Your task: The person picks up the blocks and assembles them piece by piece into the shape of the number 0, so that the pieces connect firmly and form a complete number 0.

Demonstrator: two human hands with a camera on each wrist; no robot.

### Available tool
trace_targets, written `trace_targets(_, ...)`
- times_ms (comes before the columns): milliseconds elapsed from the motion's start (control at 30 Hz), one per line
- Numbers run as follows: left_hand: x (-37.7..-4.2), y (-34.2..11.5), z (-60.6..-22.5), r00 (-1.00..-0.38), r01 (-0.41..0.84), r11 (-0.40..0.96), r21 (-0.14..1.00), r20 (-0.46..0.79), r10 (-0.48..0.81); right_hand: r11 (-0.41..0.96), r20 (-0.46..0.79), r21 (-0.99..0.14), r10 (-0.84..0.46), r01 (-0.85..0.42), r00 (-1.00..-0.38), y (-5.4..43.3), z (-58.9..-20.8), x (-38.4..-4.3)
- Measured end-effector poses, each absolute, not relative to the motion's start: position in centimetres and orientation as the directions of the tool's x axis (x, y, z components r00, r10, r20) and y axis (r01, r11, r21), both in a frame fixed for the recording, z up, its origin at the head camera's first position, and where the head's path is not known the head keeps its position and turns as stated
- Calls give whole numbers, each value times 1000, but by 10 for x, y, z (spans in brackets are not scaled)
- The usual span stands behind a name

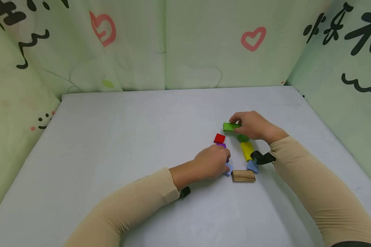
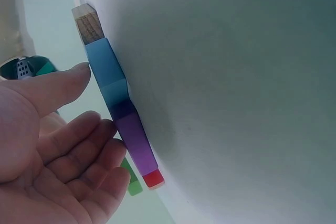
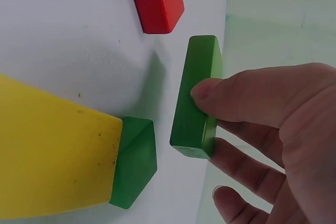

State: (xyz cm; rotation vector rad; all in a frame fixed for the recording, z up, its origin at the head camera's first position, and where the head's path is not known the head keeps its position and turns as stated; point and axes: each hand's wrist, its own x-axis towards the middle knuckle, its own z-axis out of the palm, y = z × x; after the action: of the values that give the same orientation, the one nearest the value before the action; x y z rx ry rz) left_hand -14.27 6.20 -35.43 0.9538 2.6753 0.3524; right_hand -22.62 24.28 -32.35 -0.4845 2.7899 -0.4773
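Between thumb and fingers, my right hand [image 1: 255,127] pinches a long green block [image 3: 189,114]. It is raised beyond a red block [image 1: 219,138] and a darker green block [image 3: 137,163], its shadow falling on the table. My left hand [image 1: 211,161] is beside the left row, its loosely bent fingers right at a purple block [image 2: 137,140] and the thumb tip at a blue block [image 2: 105,66]. In the head view it covers much of both. A yellow block [image 1: 247,151] adjoins the darker green one in the right row.
A wooden block [image 1: 243,176] lies at the near end, between the left blue block and another blue block [image 1: 253,166]. The white table [image 1: 117,137] is bounded by pale green printed curtains [image 1: 185,48] behind and at the sides.
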Motion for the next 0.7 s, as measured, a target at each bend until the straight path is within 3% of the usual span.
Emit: trace_targets(700, -143, 62, -355, -745, 584, 751, 307, -165, 646, 890, -194, -330, -389, -313, -900, 237, -333, -229)
